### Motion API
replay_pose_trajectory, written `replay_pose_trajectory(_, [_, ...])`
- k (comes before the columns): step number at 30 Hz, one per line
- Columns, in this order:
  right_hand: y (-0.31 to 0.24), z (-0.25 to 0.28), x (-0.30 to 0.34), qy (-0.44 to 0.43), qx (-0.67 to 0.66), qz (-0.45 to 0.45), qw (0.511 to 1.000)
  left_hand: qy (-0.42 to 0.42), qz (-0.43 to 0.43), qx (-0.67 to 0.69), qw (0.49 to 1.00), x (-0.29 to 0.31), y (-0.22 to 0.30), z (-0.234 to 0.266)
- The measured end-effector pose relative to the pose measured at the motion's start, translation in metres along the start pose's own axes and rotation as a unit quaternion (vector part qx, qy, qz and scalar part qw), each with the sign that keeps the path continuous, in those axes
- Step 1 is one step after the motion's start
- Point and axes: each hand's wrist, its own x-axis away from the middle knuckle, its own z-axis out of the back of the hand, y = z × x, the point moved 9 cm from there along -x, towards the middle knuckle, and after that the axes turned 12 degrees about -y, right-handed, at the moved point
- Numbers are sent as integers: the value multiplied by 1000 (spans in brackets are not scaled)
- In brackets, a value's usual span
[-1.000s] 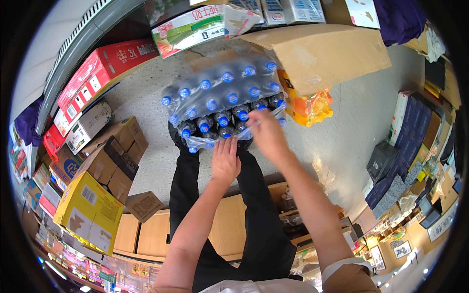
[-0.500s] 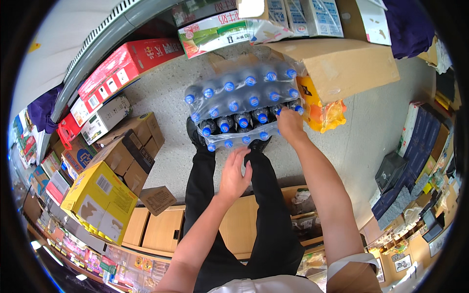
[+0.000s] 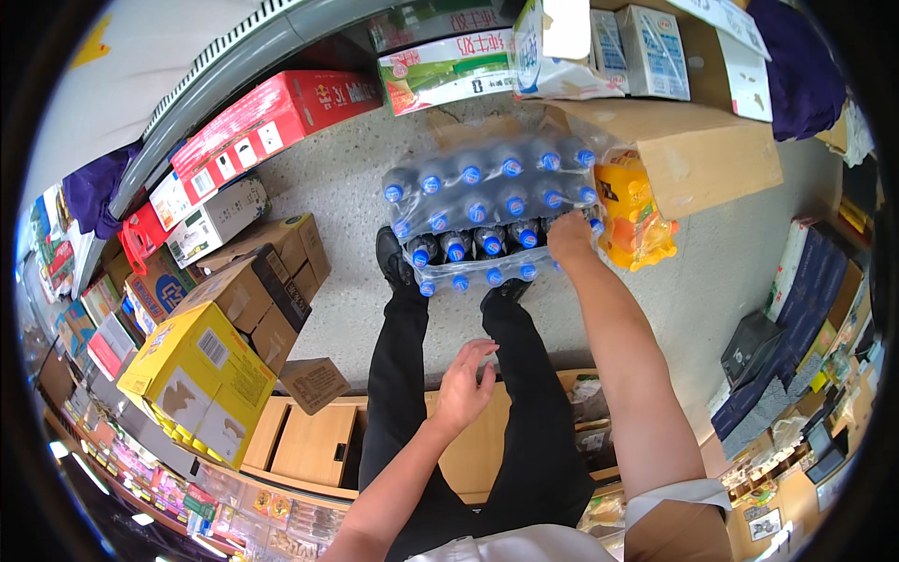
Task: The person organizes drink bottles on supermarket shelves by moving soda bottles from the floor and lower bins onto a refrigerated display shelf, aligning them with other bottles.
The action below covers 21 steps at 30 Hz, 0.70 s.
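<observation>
A plastic-wrapped pack of dark bottles with blue caps (image 3: pixel 492 201) stands on the floor by my shoes. Its wrap is torn along the near side, where one row of bottles lies bare. My right hand (image 3: pixel 569 236) reaches into that gap at the right end, fingers curled down and closed around a bottle top that they mostly hide. My left hand (image 3: pixel 464 382) hangs above my legs, short of the pack, with its fingers apart and nothing in it. An orange plastic-wrapped package (image 3: pixel 632 211) lies against the pack's right side.
An opened cardboard box (image 3: pixel 693 155) with cartons stands at the back right. Red boxes (image 3: pixel 281 117) sit at the back left. Nearer on the left are stacked brown boxes (image 3: pixel 248 290) and a yellow box (image 3: pixel 206 375). Wooden cabinets (image 3: pixel 314 440) stand behind my legs.
The view has shifted, so the pack and boxes appear farther right and slightly lower. My left hand has drawn back from the pack's near edge. My right hand stays at the pack's right end.
</observation>
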Motion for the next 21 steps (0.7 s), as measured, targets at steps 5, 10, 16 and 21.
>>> replay_pose_trajectory(5, [15,29,46,-3,-47,20,999,16,-17,13,1000,6,7,10])
replay_pose_trajectory(10, [22,52,154,38,-124,22,991,-24,141,331,933,6,-23,-21])
replay_pose_trajectory(16, [2,85,357,126,-276,-2,953,-113,205,739,632,-7,27,-63])
replay_pose_trajectory(21, [-62,75,389,26,-308,135,941,-26,173,811,559,-2,29,-38])
